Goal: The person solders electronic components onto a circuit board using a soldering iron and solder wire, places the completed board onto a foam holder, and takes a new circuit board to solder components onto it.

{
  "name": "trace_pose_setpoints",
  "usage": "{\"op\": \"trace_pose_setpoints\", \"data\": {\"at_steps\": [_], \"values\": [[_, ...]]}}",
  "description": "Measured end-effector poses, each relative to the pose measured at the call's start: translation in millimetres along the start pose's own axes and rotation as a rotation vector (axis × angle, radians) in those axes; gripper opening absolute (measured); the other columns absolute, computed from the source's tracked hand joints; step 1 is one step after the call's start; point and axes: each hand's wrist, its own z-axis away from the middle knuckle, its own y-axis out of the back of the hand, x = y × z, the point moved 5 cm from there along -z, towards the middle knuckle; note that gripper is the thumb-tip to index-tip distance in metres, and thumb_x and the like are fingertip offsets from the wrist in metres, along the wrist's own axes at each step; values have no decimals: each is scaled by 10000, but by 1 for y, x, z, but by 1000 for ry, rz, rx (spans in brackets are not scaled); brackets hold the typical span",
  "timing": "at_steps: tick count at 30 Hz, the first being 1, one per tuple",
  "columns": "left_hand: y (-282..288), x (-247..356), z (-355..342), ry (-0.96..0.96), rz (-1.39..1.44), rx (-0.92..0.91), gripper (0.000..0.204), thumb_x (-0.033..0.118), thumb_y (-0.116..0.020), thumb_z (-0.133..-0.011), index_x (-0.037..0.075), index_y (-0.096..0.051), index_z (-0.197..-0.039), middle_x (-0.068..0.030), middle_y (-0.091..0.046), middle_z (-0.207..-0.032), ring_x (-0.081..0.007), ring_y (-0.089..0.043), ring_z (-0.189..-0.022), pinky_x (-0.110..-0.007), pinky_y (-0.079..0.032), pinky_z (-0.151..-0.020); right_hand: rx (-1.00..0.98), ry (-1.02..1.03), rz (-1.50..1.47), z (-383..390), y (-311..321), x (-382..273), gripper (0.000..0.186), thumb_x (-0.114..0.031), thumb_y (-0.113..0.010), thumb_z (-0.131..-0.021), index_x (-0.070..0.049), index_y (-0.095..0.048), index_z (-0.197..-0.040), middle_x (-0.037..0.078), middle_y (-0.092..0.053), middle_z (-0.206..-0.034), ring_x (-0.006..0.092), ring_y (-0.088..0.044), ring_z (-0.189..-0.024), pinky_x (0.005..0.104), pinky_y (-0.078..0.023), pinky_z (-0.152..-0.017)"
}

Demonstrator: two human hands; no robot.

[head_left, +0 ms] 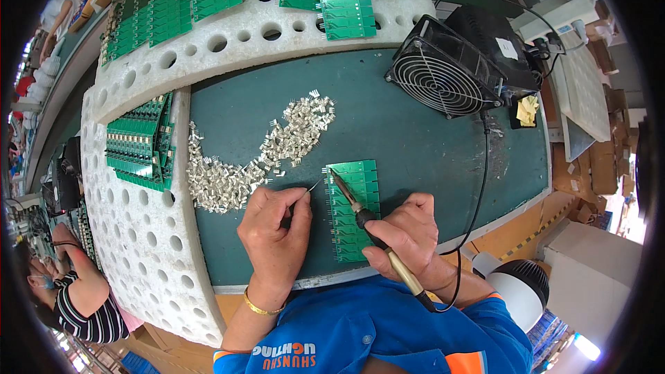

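1. The circuit board (357, 218) is green and oblong, with pale lines across it; small white parts with pins stand along its left edge, and its right edge is notched; it lies flat on the dark green surface (415, 145), between the two hands.
2. The right hand (412, 237) is closed around the soldering iron (405, 272); its dark tip is at the board's upper left corner; whether it touches, I cannot tell.
3. The left hand (276, 230) pinches a thin wire (314, 186).

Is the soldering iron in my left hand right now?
No, the right hand holds the soldering iron, while the left hand pinches a thin wire.
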Motion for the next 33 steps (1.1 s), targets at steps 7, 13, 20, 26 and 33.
{"op": "trace_pose_setpoints", "data": {"at_steps": [7, 13, 20, 26, 33], "values": [[1, 0, 0, -1, 3, -1, 145, -47, -769, -763, 42, -733, -871, -16, -515, -678, -98, -443, -593, -252, -336, -517, 9, 1, -19, -2, 1, -2, 328, -274, -785, -801, -58, -655, -1010, 6, -610, -698, 186, -551, -599, 371, -383, -703], [0, 0, -1, -6, -3, 0, 146, -46, -770, -759, 47, -732, -865, -14, -514, -668, -104, -441, -586, -254, -335, -518, 5, -6, -14, -2, 1, -3, 333, -290, -780, -807, -56, -656, -1009, 5, -612, -687, 182, -550, -585, 366, -380, -696], [-2, 0, -1, -9, 3, -5, 149, -46, -772, -757, 48, -734, -867, -10, -489, -658, -103, -430, -579, -260, -326, -515, 13, -12, -16, 0, 1, -4, 341, -308, -772, -821, -52, -654, -1013, 3, -609, -681, 174, -546, -577, 354, -378, -682], [-2, 0, -1, -11, 4, -3, 148, -43, -773, -757, 48, -734, -866, -12, -480, -657, -102, -427, -577, -259, -323, -515, 9, -8, -13, 0, 1, -4, 345, -326, -764, -833, -56, -653, -1016, 0, -604, -678, 172, -544, -575, 351, -377, -675], [-1, 0, 0, 5, 9, -12, 136, -38, -769, -766, 45, -730, -866, -11, -486, -666, -93, -426, -580, -252, -315, -507, 7, -4, -24, 1, 4, -5, 323, -315, -750, -849, -54, -652, -1012, 0, -603, -680, 171, -544, -580, 358, -373, -676]]}}
